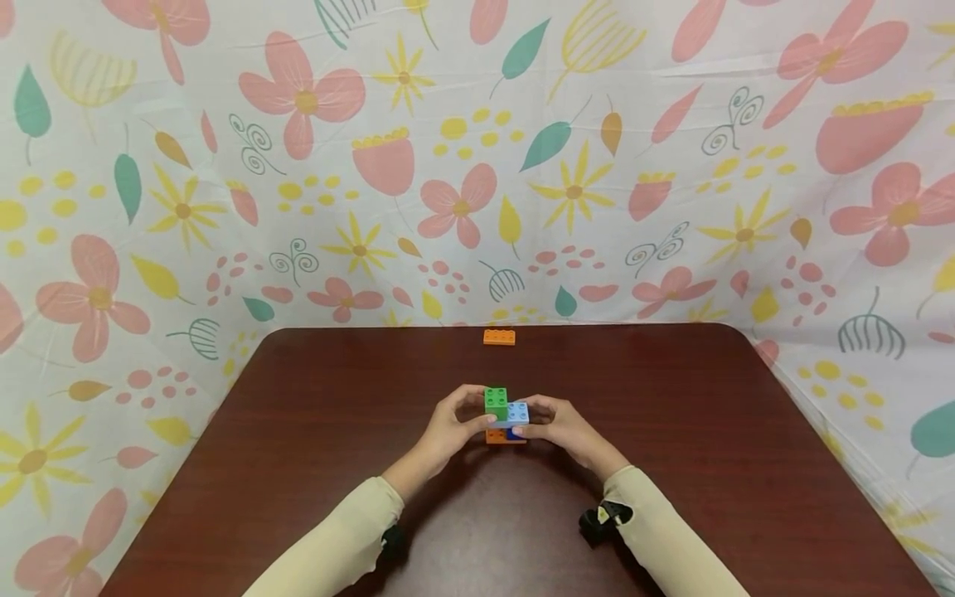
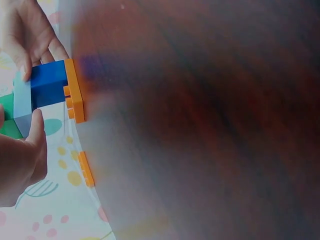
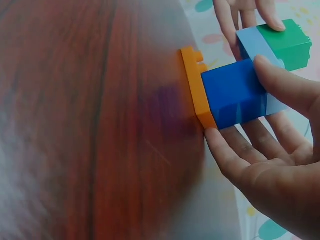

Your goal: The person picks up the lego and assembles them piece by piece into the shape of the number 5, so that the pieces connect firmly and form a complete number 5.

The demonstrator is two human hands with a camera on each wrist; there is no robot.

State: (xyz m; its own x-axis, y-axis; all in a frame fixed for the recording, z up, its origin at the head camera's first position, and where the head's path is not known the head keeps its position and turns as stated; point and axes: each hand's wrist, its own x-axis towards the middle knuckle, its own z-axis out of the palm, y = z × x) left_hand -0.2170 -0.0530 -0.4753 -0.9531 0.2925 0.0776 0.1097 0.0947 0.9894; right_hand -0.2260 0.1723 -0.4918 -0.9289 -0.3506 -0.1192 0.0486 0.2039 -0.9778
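Observation:
A small stack of toy building bricks stands at the table's middle. At its base is an orange plate (image 1: 496,437), with a dark blue brick (image 3: 235,92) on the plate's right part. Across the dark blue brick lies a light blue brick (image 1: 517,412), flatter and overhanging to the left. A green brick (image 1: 496,401) sits on its left end. My left hand (image 1: 455,417) pinches the green brick from the left, its thumb near the light blue one. From the right, my right hand (image 1: 559,427) grips the dark and light blue bricks, a finger touching the orange plate.
A second orange plate (image 1: 499,337) lies at the far edge of the dark brown table (image 1: 336,381). Behind the table hangs a flower-patterned cloth (image 1: 462,149). Black straps (image 1: 600,521) show at the sleeve cuffs.

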